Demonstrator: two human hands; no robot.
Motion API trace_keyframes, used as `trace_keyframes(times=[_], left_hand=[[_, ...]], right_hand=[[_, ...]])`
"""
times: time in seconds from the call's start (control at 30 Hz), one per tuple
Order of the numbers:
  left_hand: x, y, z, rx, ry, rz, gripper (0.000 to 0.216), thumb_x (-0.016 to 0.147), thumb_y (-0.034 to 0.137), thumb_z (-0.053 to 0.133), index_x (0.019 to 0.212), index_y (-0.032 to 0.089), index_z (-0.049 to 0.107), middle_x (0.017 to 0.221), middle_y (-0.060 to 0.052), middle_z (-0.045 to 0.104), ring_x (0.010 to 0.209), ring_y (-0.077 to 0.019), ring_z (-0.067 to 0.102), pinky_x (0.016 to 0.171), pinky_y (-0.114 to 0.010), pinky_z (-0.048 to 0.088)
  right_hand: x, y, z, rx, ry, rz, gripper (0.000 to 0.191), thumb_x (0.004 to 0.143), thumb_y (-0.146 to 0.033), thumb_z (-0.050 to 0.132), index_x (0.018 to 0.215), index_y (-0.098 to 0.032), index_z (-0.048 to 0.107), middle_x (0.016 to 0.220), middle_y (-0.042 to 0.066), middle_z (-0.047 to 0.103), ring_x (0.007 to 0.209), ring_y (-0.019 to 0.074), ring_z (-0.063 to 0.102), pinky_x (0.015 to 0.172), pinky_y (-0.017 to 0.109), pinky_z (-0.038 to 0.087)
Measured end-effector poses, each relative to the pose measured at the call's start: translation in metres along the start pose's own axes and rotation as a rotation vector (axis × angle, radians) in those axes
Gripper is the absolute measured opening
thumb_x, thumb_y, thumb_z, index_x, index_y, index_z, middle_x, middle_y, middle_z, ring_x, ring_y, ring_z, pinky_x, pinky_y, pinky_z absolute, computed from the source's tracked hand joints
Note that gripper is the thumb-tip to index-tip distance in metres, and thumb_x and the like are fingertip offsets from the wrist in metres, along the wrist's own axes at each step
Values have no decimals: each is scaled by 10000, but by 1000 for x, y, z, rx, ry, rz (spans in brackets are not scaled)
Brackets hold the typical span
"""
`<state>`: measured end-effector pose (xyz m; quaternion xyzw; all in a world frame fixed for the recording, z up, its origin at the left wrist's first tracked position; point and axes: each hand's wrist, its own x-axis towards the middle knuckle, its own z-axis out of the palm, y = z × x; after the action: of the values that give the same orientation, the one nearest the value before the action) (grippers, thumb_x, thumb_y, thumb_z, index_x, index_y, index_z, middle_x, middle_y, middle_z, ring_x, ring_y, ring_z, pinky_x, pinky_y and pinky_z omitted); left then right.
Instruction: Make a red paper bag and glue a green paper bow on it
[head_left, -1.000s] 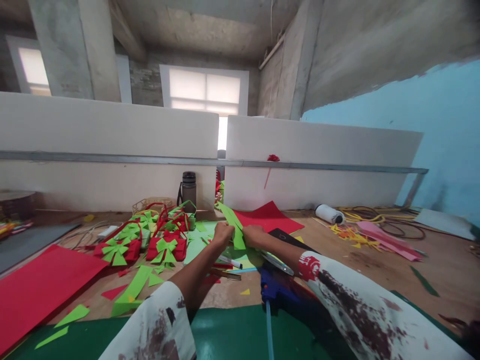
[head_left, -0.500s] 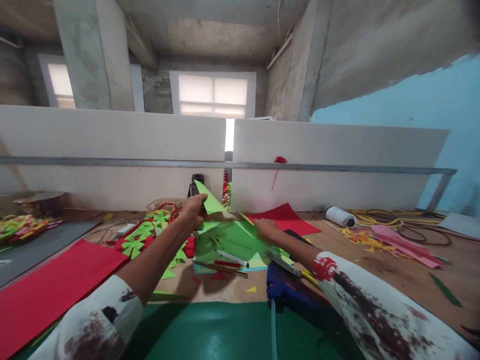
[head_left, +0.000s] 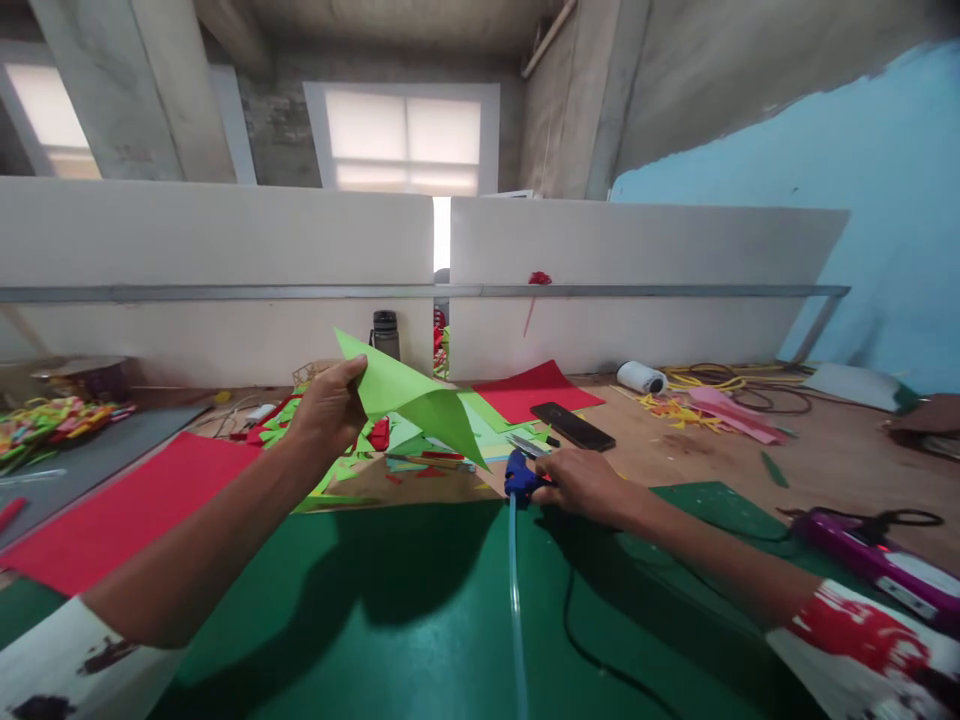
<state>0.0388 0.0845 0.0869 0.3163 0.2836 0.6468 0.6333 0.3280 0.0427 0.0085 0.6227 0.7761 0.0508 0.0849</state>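
Note:
My left hand (head_left: 326,405) is closed on a folded sheet of light green paper (head_left: 409,395), held up above the table with its point toward the right. My right hand (head_left: 589,483) lies low on the green cutting mat (head_left: 420,610), its fingers wrapped round a blue glue gun (head_left: 519,478). A clear glue stick (head_left: 516,600) runs from the gun back toward me, and a black cord trails over the mat beside it.
Red paper sheets (head_left: 120,510) lie left and at the back (head_left: 536,388). Green and red paper bows and scraps (head_left: 375,440), a black phone (head_left: 574,426), a dark bottle (head_left: 385,333), a white roll (head_left: 641,377) and a purple tool (head_left: 877,560) sit around. Another person's hand (head_left: 926,413) rests far right.
My left hand has lifted the green paper clear of the pile and toward me. My right hand let go of the paper and moved down onto the glue gun. The view tilted lower.

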Motion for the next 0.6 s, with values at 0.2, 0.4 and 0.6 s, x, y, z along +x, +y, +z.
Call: trace_keyframes(times=[0.2,0.4,0.6], left_hand=[[-35,-7,-16,54,-4,-3,102,799,87,519,797,134,610,715,-55,696,648,-174,673,658,-276,575],[-63,-19,-46,137,88,-60,60,786,131,547,800,121,604,706,-77,698,634,-197,678,633,-321,579],[-85,-35,-77,200,102,-225,131,826,217,519,828,124,612,625,-63,664,571,-207,655,540,-332,551]], right_hand=[[-3,11,21,64,55,-15,252,893,-338,554,1054,-150,596,1057,58,623,924,190,608,803,403,499],[13,25,12,113,153,-17,298,771,-108,545,1027,-179,680,1023,92,696,947,256,638,761,336,474],[5,-14,-13,150,267,-142,334,840,-290,497,1096,-163,670,1123,168,661,988,318,623,802,412,468]])
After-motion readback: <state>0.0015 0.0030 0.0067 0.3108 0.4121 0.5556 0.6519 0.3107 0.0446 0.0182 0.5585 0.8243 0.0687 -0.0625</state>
